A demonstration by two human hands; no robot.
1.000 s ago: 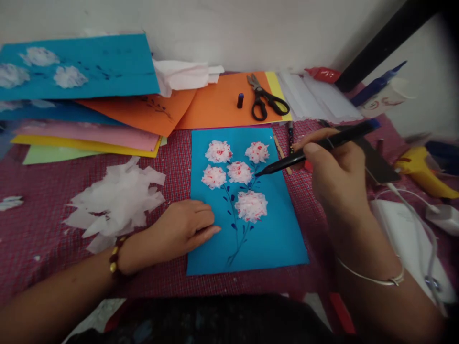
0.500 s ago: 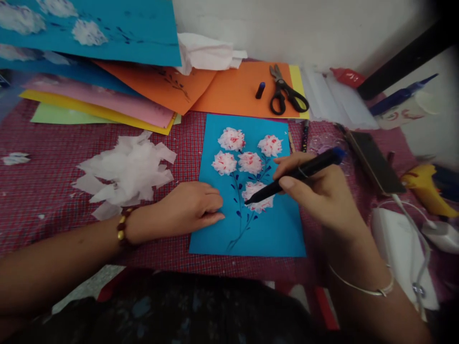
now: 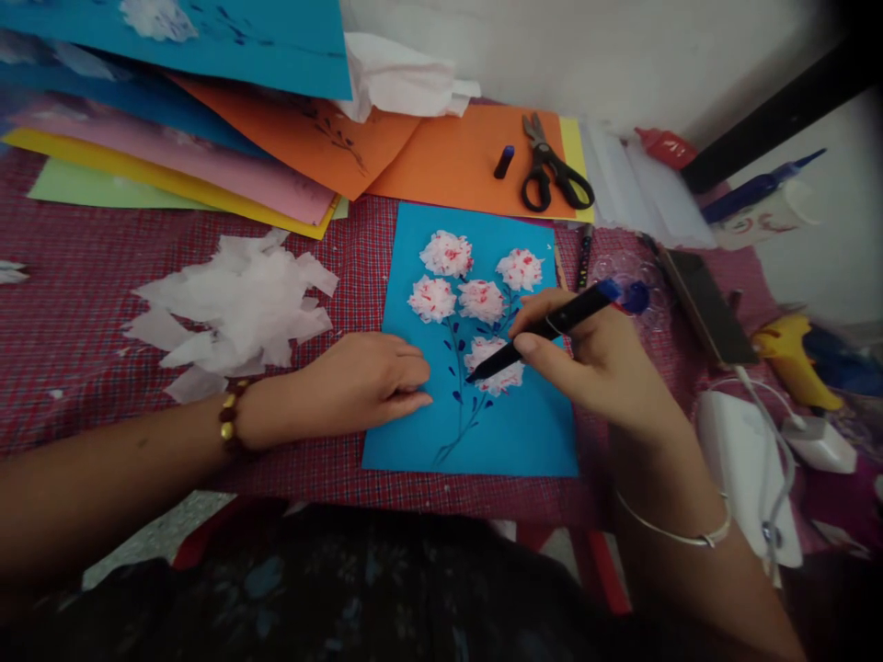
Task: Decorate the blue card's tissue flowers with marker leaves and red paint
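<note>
A blue sheet of card (image 3: 407, 432) lies on the checked cloth in front of me. It bears several crumpled white tissue flowers (image 3: 481, 307) with red streaks, plus drawn stems and small dark blue leaves. My right hand (image 3: 586, 354) grips a black marker pen (image 3: 544, 335) with a blue end. The pen slants down, its tip at the left side of the lowest flower, by the stem; whether it touches the card I cannot tell. Loosely curled, my left hand (image 3: 365, 382) rests over the card's left edge, with nothing seen in it.
White tissue pieces (image 3: 241, 299) are heaped at left. Behind lie stacked coloured cards (image 3: 276, 188), black scissors (image 3: 548, 170) and a pen cap (image 3: 504, 162). On the right are a phone (image 3: 707, 303), a white power bank (image 3: 741, 469) with cables, and a yellow glue gun (image 3: 793, 359).
The view has shifted slightly, so most things sit a little higher. The marker tip has moved a little left, toward the stem beside the lowest flower. My left hand stays at the card's edge.
</note>
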